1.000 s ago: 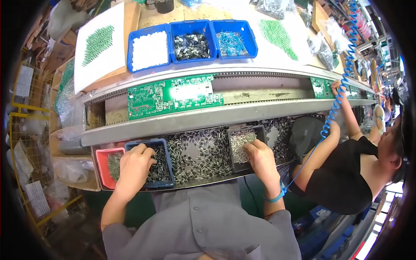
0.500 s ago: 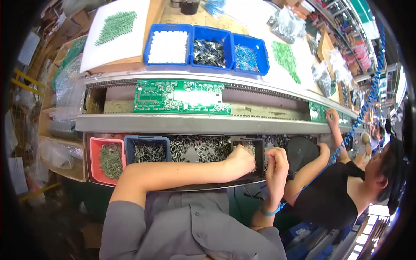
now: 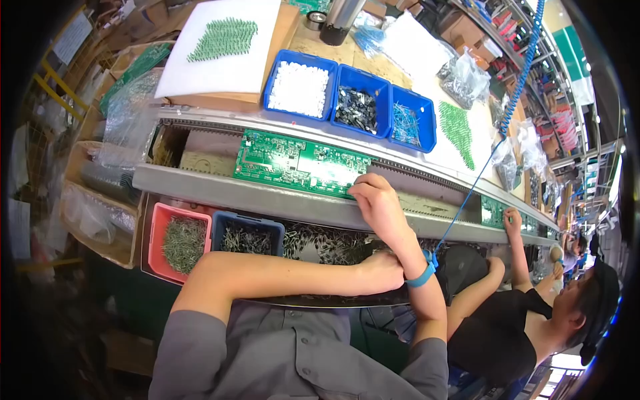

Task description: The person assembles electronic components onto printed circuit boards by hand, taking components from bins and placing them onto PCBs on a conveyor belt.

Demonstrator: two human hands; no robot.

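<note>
A green circuit board [image 3: 277,159] lies in the conveyor track. At its right front corner is my right hand [image 3: 381,208], with thumb and fingers pinched together. Whatever is between those fingertips is too small to make out. My left hand [image 3: 379,273] is closed low over the parts tray [image 3: 310,252], just under my right wrist. Its fingertips are hidden, and so is anything in them. Loose metal leaded parts lie in that tray. Farther left stand a red bin [image 3: 155,241] of thin leaded parts and a dark blue bin [image 3: 216,235] of metal pieces.
Behind the track are three blue bins [image 3: 333,93] with white, black and blue-leaded parts. A white foam sheet [image 3: 175,77] holds rows of green components. A blue coiled cord [image 3: 513,100] runs to my right wrist strap [image 3: 421,270]. A co-worker [image 3: 500,333] sits at the right.
My right hand has moved from above the tray up and left to the circuit board's corner. My left hand stays low at the tray. The whole view has tilted and shifted.
</note>
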